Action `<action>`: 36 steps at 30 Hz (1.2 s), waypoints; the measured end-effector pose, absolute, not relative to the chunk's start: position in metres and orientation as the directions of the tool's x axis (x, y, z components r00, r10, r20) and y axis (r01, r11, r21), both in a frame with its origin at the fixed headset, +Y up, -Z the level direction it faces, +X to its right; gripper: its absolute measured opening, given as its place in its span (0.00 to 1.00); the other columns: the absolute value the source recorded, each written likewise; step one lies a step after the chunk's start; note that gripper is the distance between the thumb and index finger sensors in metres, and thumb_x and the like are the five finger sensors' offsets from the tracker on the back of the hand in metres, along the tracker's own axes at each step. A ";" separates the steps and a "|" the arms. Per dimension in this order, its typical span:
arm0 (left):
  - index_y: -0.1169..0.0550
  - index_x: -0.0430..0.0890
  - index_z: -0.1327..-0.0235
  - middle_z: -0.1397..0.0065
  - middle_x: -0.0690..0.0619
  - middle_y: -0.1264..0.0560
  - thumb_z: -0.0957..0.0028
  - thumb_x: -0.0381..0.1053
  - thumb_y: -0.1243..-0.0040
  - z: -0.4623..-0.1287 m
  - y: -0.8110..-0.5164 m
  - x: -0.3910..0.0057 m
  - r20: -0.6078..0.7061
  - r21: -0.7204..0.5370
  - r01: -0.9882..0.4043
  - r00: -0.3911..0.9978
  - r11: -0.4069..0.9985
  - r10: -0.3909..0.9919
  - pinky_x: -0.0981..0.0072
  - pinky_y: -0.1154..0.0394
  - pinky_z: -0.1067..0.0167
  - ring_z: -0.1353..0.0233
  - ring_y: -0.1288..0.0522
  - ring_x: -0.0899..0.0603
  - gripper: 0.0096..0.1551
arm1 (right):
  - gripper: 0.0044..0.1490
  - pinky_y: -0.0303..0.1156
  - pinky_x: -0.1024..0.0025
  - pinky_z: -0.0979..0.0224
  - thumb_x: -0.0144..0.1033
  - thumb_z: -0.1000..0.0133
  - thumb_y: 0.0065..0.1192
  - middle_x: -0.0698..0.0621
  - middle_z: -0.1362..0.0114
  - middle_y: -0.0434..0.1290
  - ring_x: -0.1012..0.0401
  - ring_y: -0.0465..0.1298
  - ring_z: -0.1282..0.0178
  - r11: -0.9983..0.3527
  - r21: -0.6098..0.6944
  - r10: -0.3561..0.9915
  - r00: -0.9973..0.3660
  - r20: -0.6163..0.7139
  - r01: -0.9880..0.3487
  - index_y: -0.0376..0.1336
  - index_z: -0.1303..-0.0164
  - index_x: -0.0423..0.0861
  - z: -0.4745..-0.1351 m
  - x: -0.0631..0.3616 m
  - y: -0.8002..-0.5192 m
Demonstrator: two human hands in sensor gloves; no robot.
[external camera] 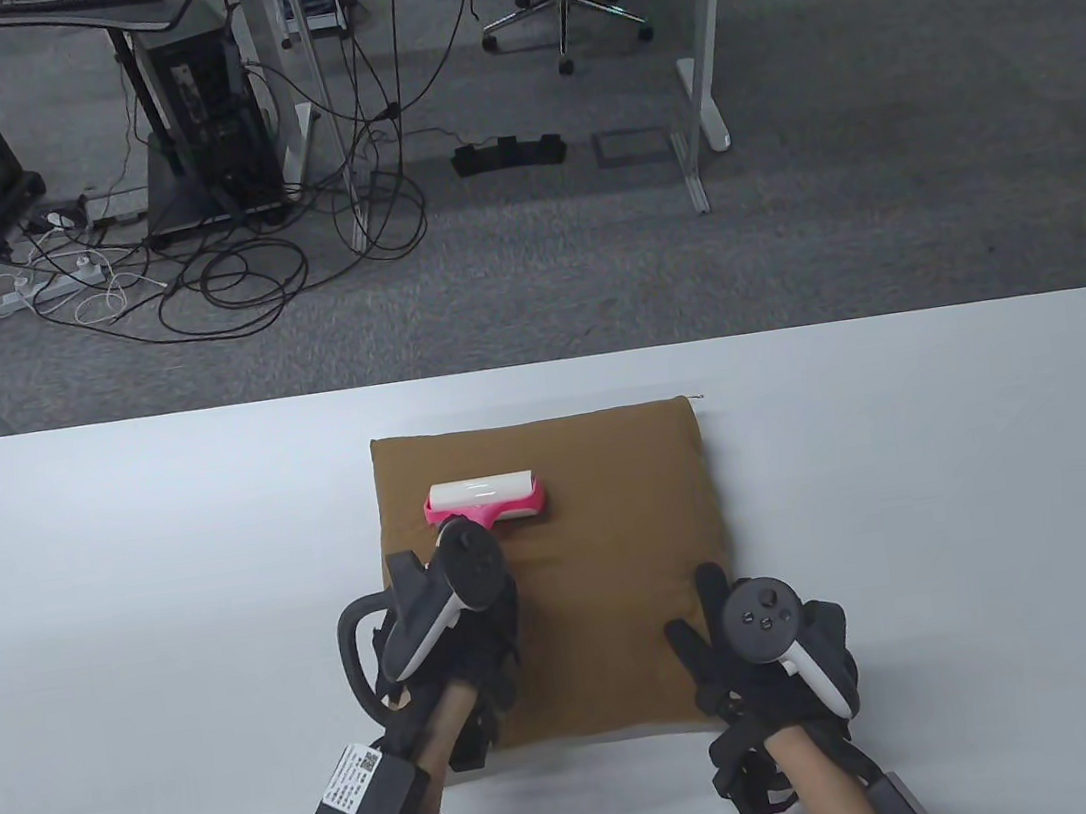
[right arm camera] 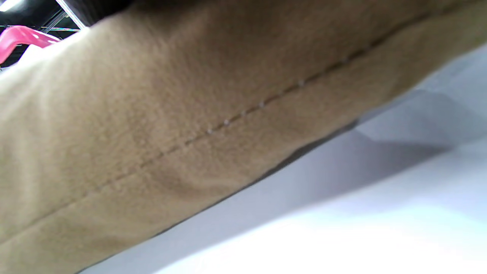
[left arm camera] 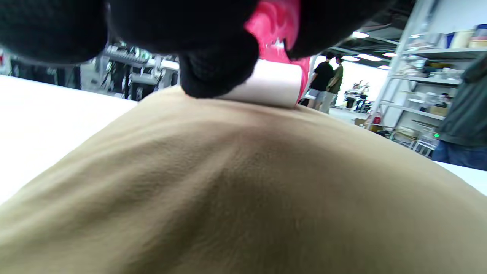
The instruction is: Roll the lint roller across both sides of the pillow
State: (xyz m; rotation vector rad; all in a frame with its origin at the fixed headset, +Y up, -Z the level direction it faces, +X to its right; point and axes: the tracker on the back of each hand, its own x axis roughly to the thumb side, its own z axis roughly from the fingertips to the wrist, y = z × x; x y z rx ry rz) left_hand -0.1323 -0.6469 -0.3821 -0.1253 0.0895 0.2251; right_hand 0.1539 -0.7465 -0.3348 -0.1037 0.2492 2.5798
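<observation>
Left grip (external camera: 452,622) clasps a pink lint roller (external camera: 486,501) resting on a soft, yielding brown pillow (external camera: 609,519); right grip (external camera: 738,642) rests on its near corner, fingers' hold unclear.

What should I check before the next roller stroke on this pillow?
1. Lint roller drum resting on the pillow: ok, contact shows in the left wrist view.
2. Left hand grips the pink handle: ok.
3. Right hand steadying the pillow's near right corner: ok, fingers rest on the fabric.
4. Pillow lying flat on the table, fully inside its edges: ok.
5. Sheet still sticky: cannot tell.
6. Underside already rolled: cannot tell.
</observation>
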 end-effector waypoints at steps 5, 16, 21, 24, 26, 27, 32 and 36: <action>0.53 0.42 0.21 0.42 0.47 0.18 0.41 0.57 0.50 -0.400 -0.657 -0.134 -0.197 -0.149 -0.280 0.948 0.948 0.249 0.50 0.19 0.60 0.71 0.17 0.52 0.44 | 0.45 0.61 0.30 0.34 0.61 0.36 0.38 0.27 0.13 0.41 0.28 0.62 0.27 -0.838 0.157 0.507 -0.853 -0.125 -0.522 0.33 0.15 0.52 -0.336 0.153 -0.747; 0.44 0.42 0.22 0.54 0.51 0.14 0.43 0.61 0.42 -0.395 -0.654 -0.134 -0.142 -0.069 -0.317 0.942 0.946 0.305 0.54 0.18 0.69 0.80 0.20 0.56 0.44 | 0.45 0.61 0.30 0.34 0.60 0.36 0.38 0.26 0.13 0.41 0.28 0.63 0.27 -0.844 0.156 0.499 -0.858 -0.121 -0.513 0.33 0.15 0.51 -0.337 0.152 -0.747; 0.34 0.38 0.28 0.69 0.54 0.12 0.47 0.62 0.38 -0.377 -0.643 -0.136 -0.049 0.033 -0.274 0.960 0.961 0.275 0.55 0.18 0.75 0.86 0.21 0.57 0.43 | 0.45 0.61 0.30 0.34 0.61 0.36 0.38 0.27 0.13 0.41 0.28 0.62 0.26 -0.834 0.162 0.513 -0.849 -0.125 -0.528 0.33 0.15 0.52 -0.336 0.153 -0.747; 0.28 0.37 0.33 0.77 0.55 0.13 0.49 0.63 0.36 -0.366 -0.634 -0.147 -0.013 0.084 -0.270 0.962 0.959 0.272 0.55 0.18 0.80 0.90 0.22 0.57 0.41 | 0.45 0.61 0.30 0.34 0.61 0.36 0.38 0.27 0.13 0.41 0.28 0.62 0.26 -0.834 0.162 0.513 -0.849 -0.125 -0.528 0.33 0.15 0.52 -0.336 0.153 -0.747; 0.26 0.38 0.34 0.79 0.55 0.13 0.50 0.64 0.35 -0.356 -0.629 -0.156 0.011 0.067 -0.274 0.962 0.960 0.273 0.55 0.17 0.80 0.91 0.22 0.56 0.40 | 0.45 0.61 0.30 0.34 0.61 0.36 0.38 0.27 0.13 0.41 0.28 0.62 0.26 -0.835 0.163 0.511 -0.850 -0.125 -0.526 0.33 0.15 0.52 -0.336 0.154 -0.747; 0.25 0.38 0.35 0.80 0.55 0.13 0.50 0.64 0.34 -0.353 -0.628 -0.158 0.022 0.065 -0.265 0.964 0.962 0.264 0.55 0.18 0.80 0.92 0.22 0.56 0.40 | 0.45 0.61 0.30 0.34 0.61 0.36 0.38 0.27 0.13 0.41 0.28 0.62 0.26 -0.836 0.162 0.510 -0.851 -0.125 -0.525 0.33 0.15 0.52 -0.336 0.154 -0.747; 0.23 0.39 0.38 0.82 0.55 0.12 0.52 0.65 0.32 -0.324 -0.629 -0.171 0.102 0.055 -0.195 0.977 0.979 0.188 0.55 0.17 0.81 0.93 0.22 0.56 0.39 | 0.45 0.61 0.30 0.34 0.61 0.36 0.38 0.27 0.13 0.41 0.28 0.62 0.26 -0.837 0.164 0.507 -0.853 -0.125 -0.522 0.33 0.15 0.52 -0.335 0.155 -0.748; 0.22 0.39 0.38 0.82 0.55 0.12 0.53 0.65 0.31 -0.302 -0.638 -0.185 0.151 0.034 -0.236 0.962 0.971 0.229 0.55 0.17 0.81 0.93 0.22 0.55 0.40 | 0.45 0.61 0.30 0.34 0.61 0.36 0.38 0.28 0.13 0.41 0.28 0.62 0.26 -0.836 0.166 0.508 -0.852 -0.127 -0.523 0.33 0.15 0.53 -0.334 0.155 -0.748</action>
